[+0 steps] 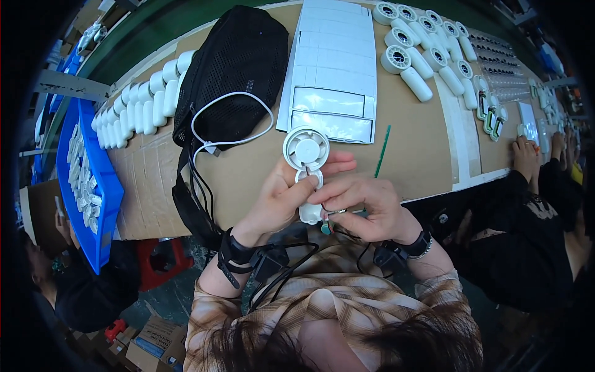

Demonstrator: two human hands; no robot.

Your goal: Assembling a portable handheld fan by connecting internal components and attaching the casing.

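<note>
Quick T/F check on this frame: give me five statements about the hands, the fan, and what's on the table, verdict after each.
1. The left hand holds a small white fan. True.
2. The right hand rests flat on the table. False: it is at the fan's handle.
3. A black mesh bag lies on the table. True.
4. The bin at left is red. False: it is blue.
5. A white cable lies on the bag. True.

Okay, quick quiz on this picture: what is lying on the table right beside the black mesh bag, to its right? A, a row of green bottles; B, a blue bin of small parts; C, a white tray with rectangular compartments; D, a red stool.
C: a white tray with rectangular compartments lies on the brown table just right of the black mesh bag, beyond the small white fan held in both hands.
</note>
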